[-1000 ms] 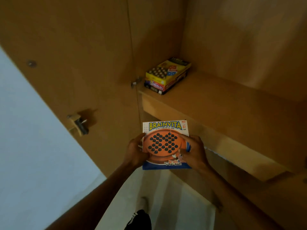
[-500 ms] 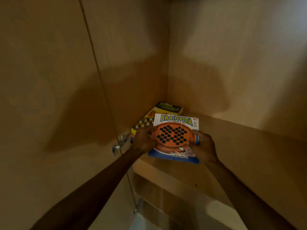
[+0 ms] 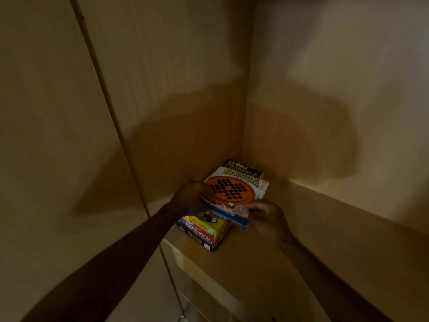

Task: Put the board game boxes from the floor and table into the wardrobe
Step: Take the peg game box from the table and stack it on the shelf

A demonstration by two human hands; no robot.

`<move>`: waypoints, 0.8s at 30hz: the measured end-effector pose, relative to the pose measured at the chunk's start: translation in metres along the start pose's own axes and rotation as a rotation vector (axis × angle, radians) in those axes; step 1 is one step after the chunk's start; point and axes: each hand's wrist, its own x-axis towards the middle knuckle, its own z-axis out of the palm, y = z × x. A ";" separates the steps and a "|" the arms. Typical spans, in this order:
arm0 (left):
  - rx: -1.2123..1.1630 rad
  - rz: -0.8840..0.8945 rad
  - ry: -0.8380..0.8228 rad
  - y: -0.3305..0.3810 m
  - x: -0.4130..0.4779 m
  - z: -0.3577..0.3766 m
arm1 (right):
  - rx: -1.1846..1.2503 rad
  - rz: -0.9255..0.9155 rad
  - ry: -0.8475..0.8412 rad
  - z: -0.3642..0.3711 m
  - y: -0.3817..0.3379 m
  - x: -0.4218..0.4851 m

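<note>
Both hands grip the Brainvita box by opposite edges: the left hand is closed on its edge at 9 o'clock, the right hand pinches the near corner at 4 o'clock, thumb on top. Held that way, the box stays flat and can, I judge, be lowered square onto the pile.

Wardrobe walls meet in a corner at 12 o'clock, and the shelf runs toward 4 o'clock, mostly bare. The stack sits tucked into that corner near the front edge at 6 o'clock, a yellow box over a dark one. A Ludo box peeks out at 12 o'clock behind the Brainvita box. Whether the Brainvita box already rests on the pile or hangs just above it, I cannot tell.

Nothing blocks the way down; only the left wall, close at 9 o'clock, crowds the left hand's knuckles.
</note>
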 end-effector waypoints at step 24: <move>-0.537 -0.426 0.556 0.014 -0.172 0.110 | 0.099 -0.124 -0.206 0.022 0.006 -0.077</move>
